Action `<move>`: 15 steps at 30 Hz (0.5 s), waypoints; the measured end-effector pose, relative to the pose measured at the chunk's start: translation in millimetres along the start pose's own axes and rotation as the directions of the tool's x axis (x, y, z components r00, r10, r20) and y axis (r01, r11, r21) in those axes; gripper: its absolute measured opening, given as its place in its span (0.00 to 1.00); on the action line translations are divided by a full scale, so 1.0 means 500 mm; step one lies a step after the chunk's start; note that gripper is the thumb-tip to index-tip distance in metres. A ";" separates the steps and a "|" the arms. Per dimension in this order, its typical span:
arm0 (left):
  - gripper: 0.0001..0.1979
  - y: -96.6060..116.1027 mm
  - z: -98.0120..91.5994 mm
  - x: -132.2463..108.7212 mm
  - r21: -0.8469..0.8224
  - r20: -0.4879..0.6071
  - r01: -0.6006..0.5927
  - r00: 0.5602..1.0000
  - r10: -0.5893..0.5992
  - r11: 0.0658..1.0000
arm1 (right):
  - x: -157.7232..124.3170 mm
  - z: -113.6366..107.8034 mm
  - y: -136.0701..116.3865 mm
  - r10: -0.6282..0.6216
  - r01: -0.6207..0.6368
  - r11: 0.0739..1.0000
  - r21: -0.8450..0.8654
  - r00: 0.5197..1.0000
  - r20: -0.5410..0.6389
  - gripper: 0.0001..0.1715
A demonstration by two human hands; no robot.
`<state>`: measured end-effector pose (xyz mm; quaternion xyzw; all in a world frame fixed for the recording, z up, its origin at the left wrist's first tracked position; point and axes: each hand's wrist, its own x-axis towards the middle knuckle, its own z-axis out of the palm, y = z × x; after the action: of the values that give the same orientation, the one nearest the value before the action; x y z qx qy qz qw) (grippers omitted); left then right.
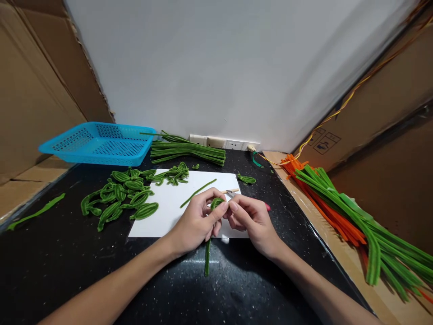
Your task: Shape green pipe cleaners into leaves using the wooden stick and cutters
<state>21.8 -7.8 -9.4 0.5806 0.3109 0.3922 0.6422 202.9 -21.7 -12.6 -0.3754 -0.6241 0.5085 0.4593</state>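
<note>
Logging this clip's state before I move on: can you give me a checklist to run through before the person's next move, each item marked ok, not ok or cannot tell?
1. Left hand holding the green strip: ok, its curved part is in the fingers and a tail hangs below.
2. Right hand gripping that strip: cannot tell, the fingertips hide the contact.
3. Another loose strip nearby: ok, on the white sheet.
4. Metal-tipped tool fully visible: not ok, the right hand covers part of it.
5. Shaped green pieces all off the sheet: not ok, some overlap its left side.
</note>
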 end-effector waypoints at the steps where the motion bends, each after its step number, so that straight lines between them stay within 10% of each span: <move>1: 0.19 0.001 0.000 0.000 -0.004 -0.003 0.004 1.000 -0.004 1.000 | 0.000 0.001 -0.001 -0.005 0.005 1.000 0.014 1.000 -0.008 0.24; 15: 0.19 -0.005 0.016 0.003 -0.043 -0.081 -0.008 0.997 0.004 0.999 | -0.001 0.025 -0.003 -0.035 0.032 0.999 -0.021 0.983 -0.178 0.23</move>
<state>29.7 -10.4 -10.9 0.5511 0.3262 0.4239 0.6405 191.3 -26.0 -11.8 -0.4130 -0.5913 0.4596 0.5183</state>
